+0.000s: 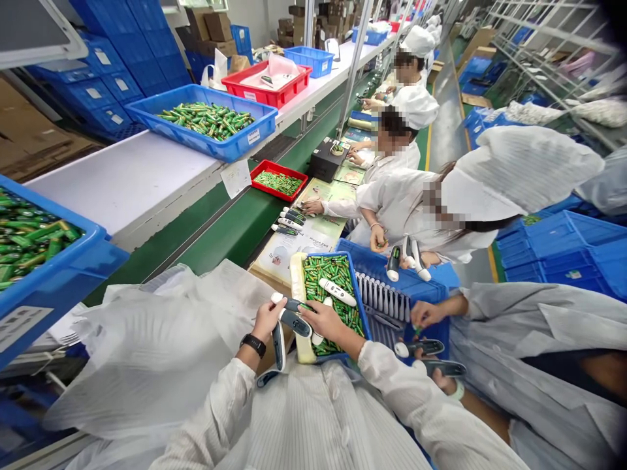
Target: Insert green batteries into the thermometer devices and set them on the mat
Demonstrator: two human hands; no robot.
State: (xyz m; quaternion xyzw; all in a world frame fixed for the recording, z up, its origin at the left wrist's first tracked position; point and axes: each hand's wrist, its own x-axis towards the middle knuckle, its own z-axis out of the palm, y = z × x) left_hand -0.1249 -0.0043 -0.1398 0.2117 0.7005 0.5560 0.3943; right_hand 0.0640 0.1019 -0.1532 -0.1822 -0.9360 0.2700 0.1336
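Down at the lower middle of the head view, the left hand (267,318) and the right hand (323,320) meet over a white-and-grey handheld device (294,316). Its long axis runs roughly from ten o'clock to four o'clock, the rounded white tip pointing toward ten o'clock by the left fingertips. The left hand is curled closed around that tip end; a black watch (253,344) sits on its wrist. The right hand is closed over the device's other end, fingers wrapped on top. A second device (279,346) hangs below the left hand, its long axis near vertical; I cannot tell what carries it.

Just at the right hand's two o'clock lies a tray of green batteries (333,277), with another white device (337,292) resting on them, lying from ten to four o'clock. At three o'clock a blue crate (386,300) holds a row of white devices standing on edge. A crumpled clear plastic bag (161,339) spreads at nine o'clock. Beyond, at twelve o'clock, a green conveyor belt (230,228) runs away beside the desk (132,179), which bears a blue bin (206,124) of batteries. A co-worker's hand (426,313) reaches into the crate.
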